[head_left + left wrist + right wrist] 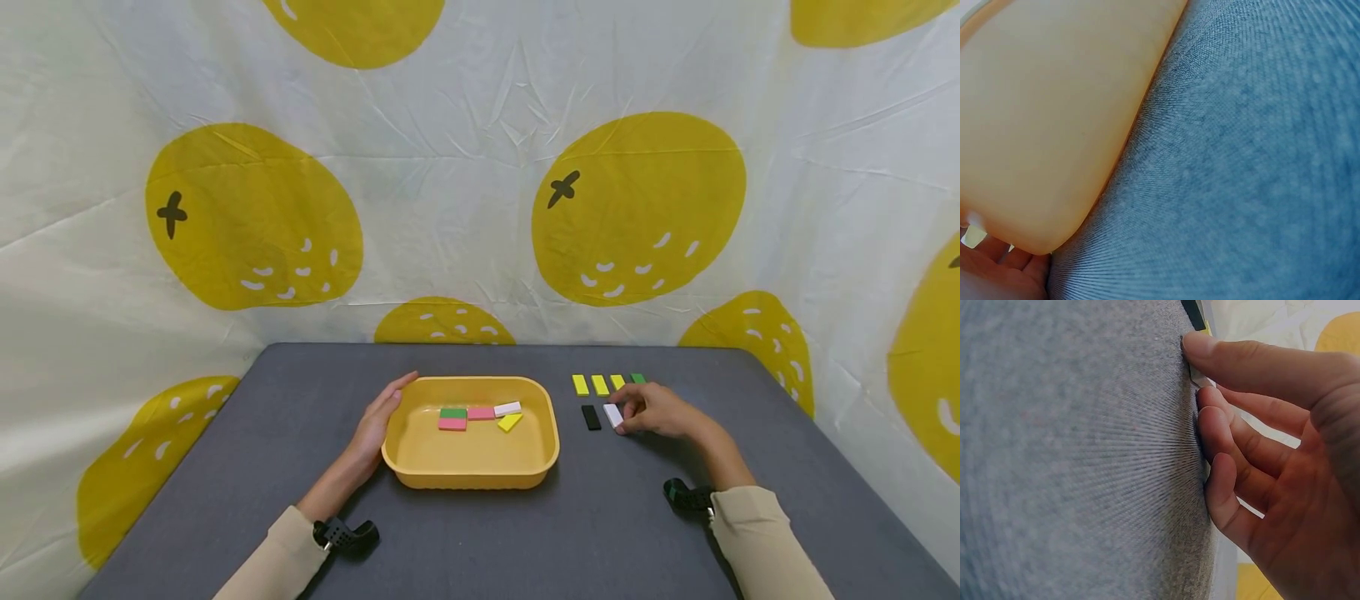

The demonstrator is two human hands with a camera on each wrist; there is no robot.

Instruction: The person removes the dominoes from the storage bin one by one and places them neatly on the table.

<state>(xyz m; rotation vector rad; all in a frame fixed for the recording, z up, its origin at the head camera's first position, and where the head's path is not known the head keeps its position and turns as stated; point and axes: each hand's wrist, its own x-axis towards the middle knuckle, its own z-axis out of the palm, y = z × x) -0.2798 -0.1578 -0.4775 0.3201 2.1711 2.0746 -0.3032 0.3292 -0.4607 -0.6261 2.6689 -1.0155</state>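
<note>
A yellow plastic tub (pixel 471 482) stands on the table in the head view, with pink, green, white and yellow blocks lying inside. My left hand (pixel 372 429) rests against the tub's left wall, its fingers stretched along the side. Right of the tub, my right hand (pixel 660 411) pinches a flat white block (pixel 613 416) between thumb and fingers at the table surface. The right wrist view shows the thumb (pixel 1241 362) and curled fingers close to the cloth, mostly hiding that block. Beside it on the left lies a black block (pixel 591 417).
Behind the black and white blocks is a row of yellow blocks (pixel 599 385) and a green block (pixel 637 378), partly covered by the right hand. A dark grey cloth covers the table (pixel 480 542). A white curtain (pixel 450 208) with yellow fruit prints hangs behind it.
</note>
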